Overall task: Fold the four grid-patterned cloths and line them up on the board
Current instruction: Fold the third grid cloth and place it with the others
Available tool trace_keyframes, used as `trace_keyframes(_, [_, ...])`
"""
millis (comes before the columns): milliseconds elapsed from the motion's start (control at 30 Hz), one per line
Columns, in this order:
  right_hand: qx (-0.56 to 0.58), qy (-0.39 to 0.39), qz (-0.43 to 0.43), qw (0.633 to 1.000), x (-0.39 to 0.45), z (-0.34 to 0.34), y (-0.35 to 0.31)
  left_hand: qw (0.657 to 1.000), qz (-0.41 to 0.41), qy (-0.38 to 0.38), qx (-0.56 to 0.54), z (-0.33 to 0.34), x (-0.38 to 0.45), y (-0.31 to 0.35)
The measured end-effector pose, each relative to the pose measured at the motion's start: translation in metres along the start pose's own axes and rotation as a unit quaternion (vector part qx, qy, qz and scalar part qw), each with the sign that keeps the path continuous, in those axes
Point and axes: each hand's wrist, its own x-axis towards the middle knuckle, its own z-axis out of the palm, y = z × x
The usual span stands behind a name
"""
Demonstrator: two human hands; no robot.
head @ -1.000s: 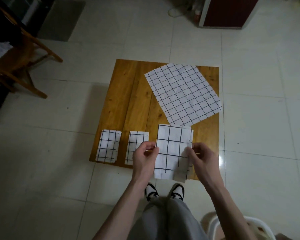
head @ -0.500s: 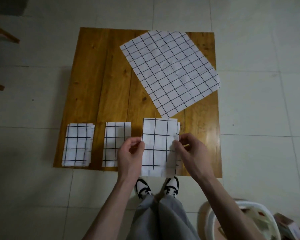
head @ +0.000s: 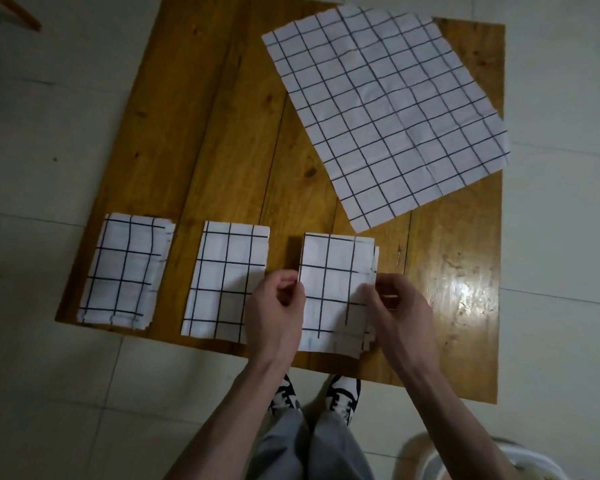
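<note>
A wooden board (head: 222, 133) lies on the tiled floor. Two folded grid cloths rest along its near edge: one at the left (head: 125, 268), one beside it (head: 222, 278). A third folded grid cloth (head: 333, 289) is just above the board to their right, pinched on its left edge by my left hand (head: 274, 313) and on its right edge by my right hand (head: 399, 313). A fourth grid cloth (head: 385, 112) lies unfolded and skewed on the board's far right.
A white basket (head: 482, 462) stands at the bottom right by my legs. Wooden chair legs (head: 18, 12) show at the top left. My shoes (head: 312, 396) are at the board's near edge.
My head has leaned closer, so the board fills more of the view. Both hands have brought the third folded cloth down toward the board, in line with the other two.
</note>
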Motion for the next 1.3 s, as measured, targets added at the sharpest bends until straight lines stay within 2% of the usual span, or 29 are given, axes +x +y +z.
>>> trace_keyframes(400, [-0.05, 0.047, -0.022, 0.997, 0.01, 0.013, 0.016, 0.994, 0.054, 0.05, 0.075, 0.021, 0.0, -0.012])
trace_keyframes(600, [-0.105, 0.028, -0.042, 0.993, 0.013, 0.006, 0.014, 0.984, 0.074, 0.042, 0.158, 0.013, -0.003, -0.004])
trace_keyframes(700, [-0.141, 0.032, -0.055, 0.988, 0.005, -0.008, 0.002, 0.973, 0.115, 0.024, 0.199, 0.0, -0.011, 0.013])
trace_keyframes(933, [-0.23, 0.038, -0.178, 0.956, -0.054, -0.059, -0.08, 0.946, 0.218, -0.005, 0.241, -0.063, -0.054, 0.092])
trace_keyframes(1033, [-0.279, 0.044, -0.219, 0.934, -0.082, -0.083, -0.122, 0.919, 0.278, 0.01, 0.278, -0.098, -0.073, 0.134])
trace_keyframes(1167, [-0.368, 0.061, -0.246, 0.895, -0.121, -0.118, -0.178, 0.9, 0.31, 0.019, 0.306, -0.143, -0.094, 0.186])
trace_keyframes(1300, [-0.404, 0.13, -0.241, 0.873, -0.154, -0.148, -0.229, 0.89, 0.338, 0.033, 0.305, -0.169, -0.114, 0.226])
